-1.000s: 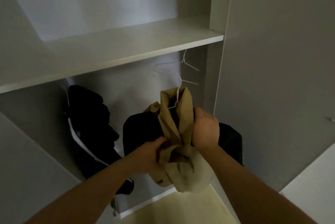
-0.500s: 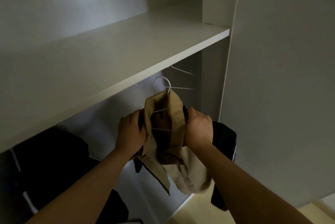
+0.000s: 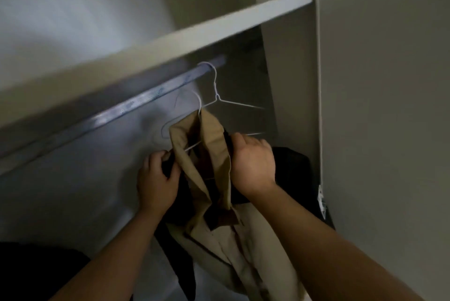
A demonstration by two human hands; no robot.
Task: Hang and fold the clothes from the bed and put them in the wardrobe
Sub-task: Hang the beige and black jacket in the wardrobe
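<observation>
Two hands are closed on the same load: my left hand (image 3: 155, 179) is gripping the left side of the tan garment (image 3: 211, 140), fingers curled over a dark fold there, and my right hand (image 3: 253, 164) is clamping its right side, knuckles toward me. The two are sitting apart, with the garment bunched between them. The garment is draped over a white wire hanger (image 3: 199, 106), and its pale lower part is trailing down between my forearms. The hanger's hook is poking up out of the cloth and is sitting just below the rail (image 3: 136, 103), not yet over it, though blur is making the gap hard to judge. Just to the right, an empty wire hanger (image 3: 215, 86) is hanging from the rail. A dark garment (image 3: 294, 169) is showing behind my right hand, and more dark clothing (image 3: 36, 271) is filling the lower left corner. Above the rail the shelf (image 3: 243, 18) is slanting across, and a pale panel (image 3: 389, 106) is closing off the right side.
</observation>
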